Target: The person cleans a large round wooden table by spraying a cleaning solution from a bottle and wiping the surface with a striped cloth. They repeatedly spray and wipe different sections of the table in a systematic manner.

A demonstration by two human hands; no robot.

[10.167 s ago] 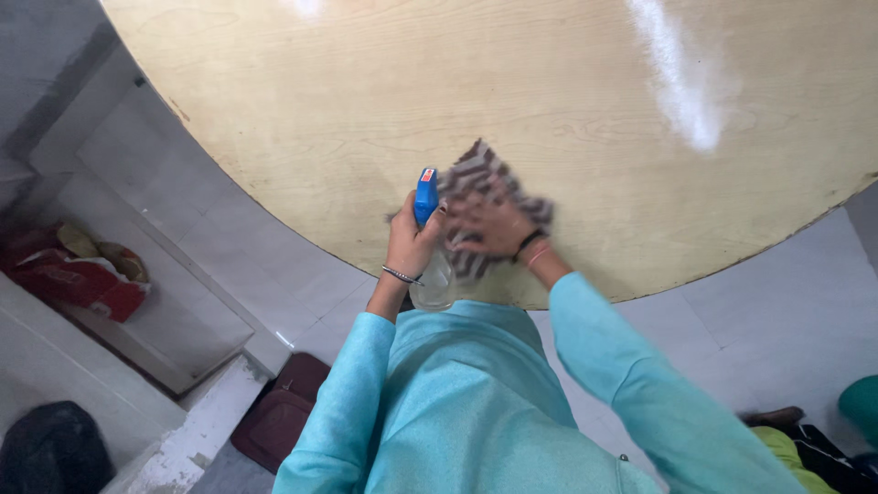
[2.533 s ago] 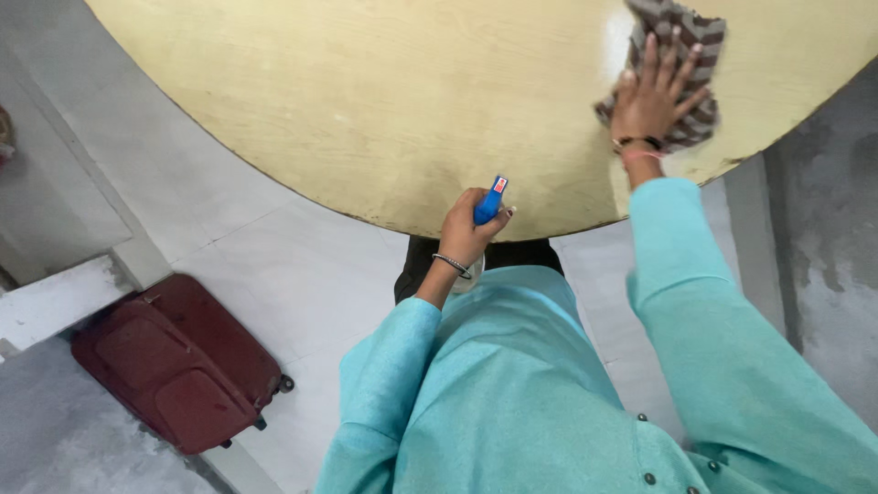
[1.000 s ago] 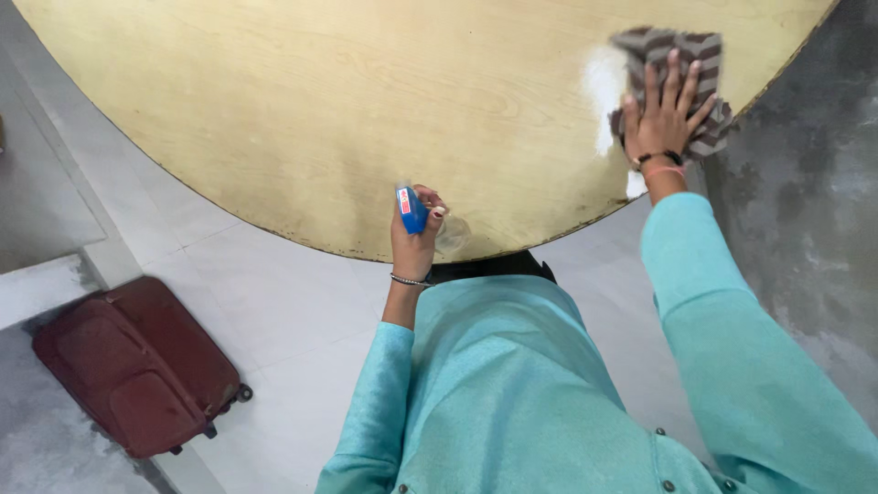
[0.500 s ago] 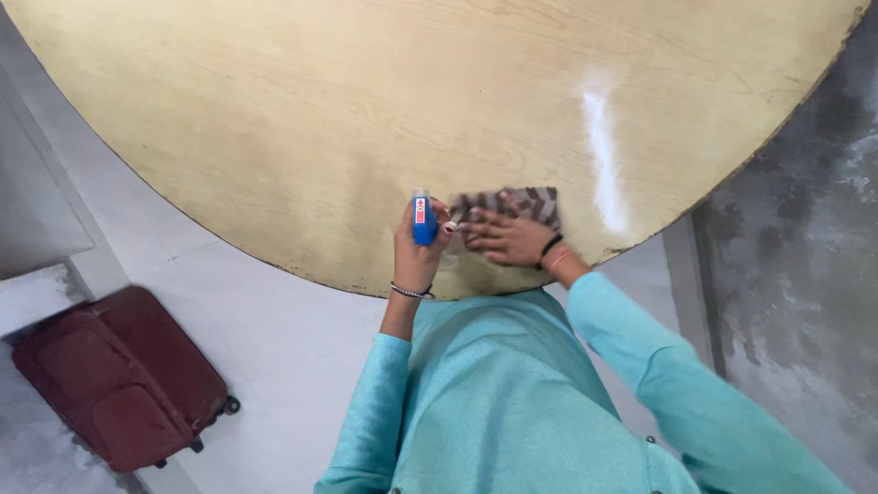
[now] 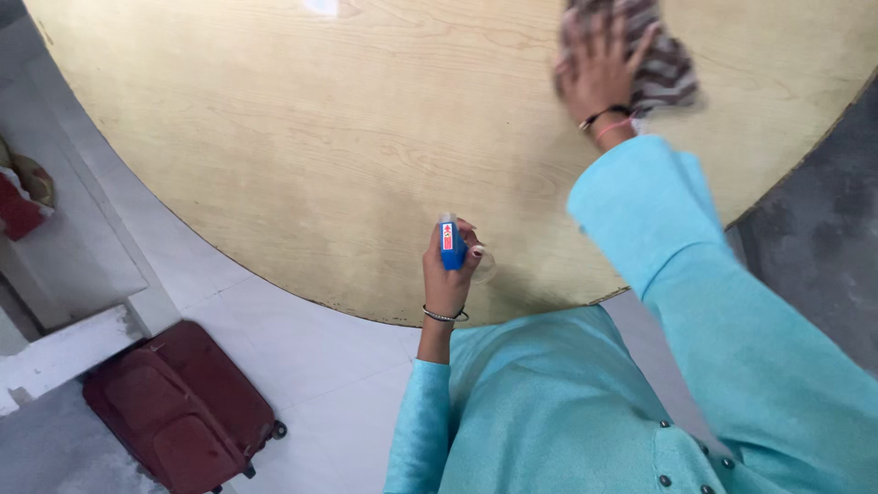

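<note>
Round wooden table (image 5: 347,137) is filling the view; a maroon suitcase (image 5: 178,416) is lying on the floor beside it. The right hand (image 5: 599,69) is pressing a striped cloth (image 5: 668,69) flat on the tabletop's far side, fingers spread. The left hand (image 5: 448,274) is gripping a blue-topped spray bottle (image 5: 452,245) at the near edge.

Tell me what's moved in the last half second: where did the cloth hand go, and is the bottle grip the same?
The right hand has swept the striped cloth from near the table's front edge, beside the bottle, out to the far right of the round wooden table, arm stretched. Nothing was let go. The left hand keeps its grip on the blue-topped spray bottle at the near edge. The maroon suitcase stays on the floor.
</note>
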